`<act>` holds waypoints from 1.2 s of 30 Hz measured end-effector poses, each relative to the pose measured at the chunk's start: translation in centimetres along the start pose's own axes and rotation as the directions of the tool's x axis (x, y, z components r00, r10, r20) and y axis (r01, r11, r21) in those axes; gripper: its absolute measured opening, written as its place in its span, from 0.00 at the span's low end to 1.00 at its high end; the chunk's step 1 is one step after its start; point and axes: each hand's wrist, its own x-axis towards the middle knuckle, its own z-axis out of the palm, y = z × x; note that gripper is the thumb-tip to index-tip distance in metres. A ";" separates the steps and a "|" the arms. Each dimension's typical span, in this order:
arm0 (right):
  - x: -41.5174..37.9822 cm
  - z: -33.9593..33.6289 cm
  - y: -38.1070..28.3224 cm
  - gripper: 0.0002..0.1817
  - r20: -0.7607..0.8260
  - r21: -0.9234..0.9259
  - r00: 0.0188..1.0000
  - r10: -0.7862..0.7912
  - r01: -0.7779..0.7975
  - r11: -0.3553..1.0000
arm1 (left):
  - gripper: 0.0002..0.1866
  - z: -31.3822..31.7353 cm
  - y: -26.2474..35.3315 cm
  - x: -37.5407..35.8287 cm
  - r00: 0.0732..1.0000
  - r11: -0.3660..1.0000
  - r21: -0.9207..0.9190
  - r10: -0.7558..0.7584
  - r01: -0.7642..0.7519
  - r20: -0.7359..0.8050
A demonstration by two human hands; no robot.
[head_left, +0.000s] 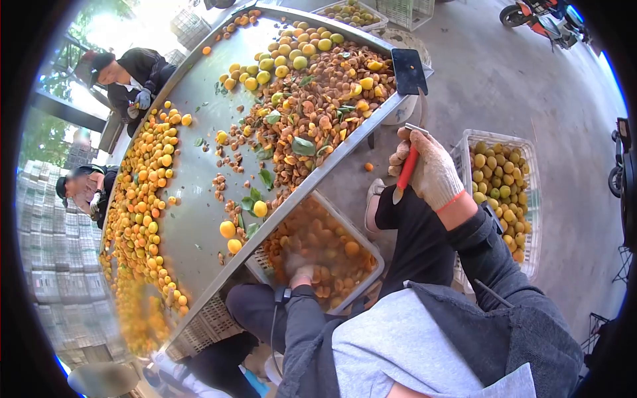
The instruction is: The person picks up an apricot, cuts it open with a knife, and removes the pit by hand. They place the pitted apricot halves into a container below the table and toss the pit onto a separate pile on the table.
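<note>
My right hand (432,171), in a pale knit glove, is closed round a knife with a red handle (407,167). A short metal end points down below the fist. A white crate (373,270) of cut orange apricots (332,232) stands low between my legs and the table. My left hand (303,273), also gloved, is down in this crate at the fruit. Blur and haze there hide its fingers, so whether it grips anything does not show.
A metal table (192,229) carries whole apricots (136,212), brown pits (312,109) and leaves. A phone (409,71) lies on its corner. Another crate (535,199) of yellow-green fruit stands at my right. Two co-workers (142,73) (93,189) work across the table.
</note>
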 end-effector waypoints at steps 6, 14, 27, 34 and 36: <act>-2.4 0.7 0.0 0.11 0.048 0.044 0.997 -0.061 0.059 0.997 | 0.29 -7.5 4.8 -9.3 0.784 0.942 -0.299 -0.300 0.153 -0.544; -7.5 1.1 -0.8 0.11 0.091 0.077 0.993 -0.081 0.074 0.994 | 0.33 -5.7 8.9 -18.5 0.925 0.929 -0.178 -0.352 0.325 -0.145; -11.6 0.9 -2.0 0.14 0.094 -0.051 0.968 -0.233 0.238 0.970 | 0.40 -5.8 7.2 -15.1 0.972 0.970 -0.069 -0.229 0.233 0.061; -11.7 3.1 -1.0 0.15 0.069 -0.163 0.976 -0.205 0.214 0.963 | 0.38 1.6 0.6 -2.7 0.987 0.986 -0.064 -0.157 0.155 -0.034; -11.9 3.7 -0.3 0.15 0.070 -0.194 0.978 -0.197 0.207 0.959 | 0.38 3.8 -1.4 1.3 0.992 0.990 -0.092 -0.110 0.105 -0.058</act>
